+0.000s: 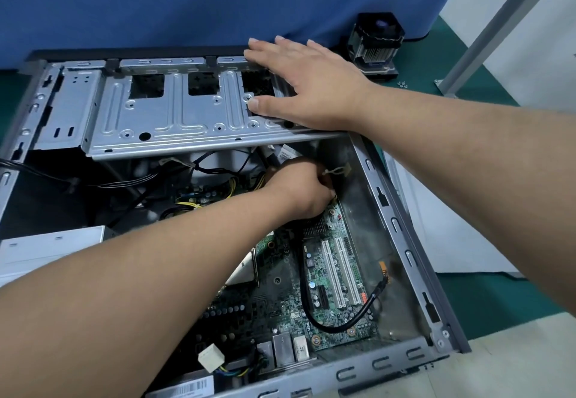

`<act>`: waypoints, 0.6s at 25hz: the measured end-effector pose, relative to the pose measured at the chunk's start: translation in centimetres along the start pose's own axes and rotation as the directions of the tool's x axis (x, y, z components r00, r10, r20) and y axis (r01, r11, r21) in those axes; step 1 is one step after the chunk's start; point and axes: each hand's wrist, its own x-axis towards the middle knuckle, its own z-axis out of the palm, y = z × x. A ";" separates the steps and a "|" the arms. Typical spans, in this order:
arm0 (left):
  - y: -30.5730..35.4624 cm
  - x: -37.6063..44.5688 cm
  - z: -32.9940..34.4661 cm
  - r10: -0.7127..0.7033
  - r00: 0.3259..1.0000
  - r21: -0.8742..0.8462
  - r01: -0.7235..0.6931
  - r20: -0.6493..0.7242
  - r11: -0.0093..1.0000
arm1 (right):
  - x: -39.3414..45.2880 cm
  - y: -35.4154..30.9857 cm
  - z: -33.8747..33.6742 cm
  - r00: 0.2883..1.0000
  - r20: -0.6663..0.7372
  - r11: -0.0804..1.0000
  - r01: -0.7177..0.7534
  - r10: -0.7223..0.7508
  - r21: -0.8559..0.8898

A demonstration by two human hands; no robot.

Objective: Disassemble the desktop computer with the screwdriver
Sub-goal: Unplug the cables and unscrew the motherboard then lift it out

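Note:
The open desktop case (402,220) lies on its side with the green motherboard (327,276) exposed. My right hand (299,82) lies flat with straight fingers on the grey metal drive cage (174,117) at the case's far side. My left hand (302,188) reaches under the cage edge to the motherboard's far corner, its fingers curled among the cables (230,185). Whatever it grips is hidden. No screwdriver is visible.
A removed CPU cooler with fan (375,43) stands on the green mat beyond the case, with loose screws (402,84) beside it. A black cable (339,326) loops over the board. A white connector (211,357) lies near the front. A blue partition stands behind.

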 end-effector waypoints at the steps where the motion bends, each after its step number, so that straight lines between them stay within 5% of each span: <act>1: 0.0 0.0 0.1 0.004 1.000 -0.009 -0.004 -0.010 1.000 | 0.0 0.0 0.0 1.000 0.001 1.000 0.000 0.000 -0.001; 15: 0.2 0.0 0.2 -0.031 0.999 -0.078 0.030 -0.012 0.996 | 0.0 -0.1 -0.1 1.000 -0.009 1.000 -0.011 0.011 -0.003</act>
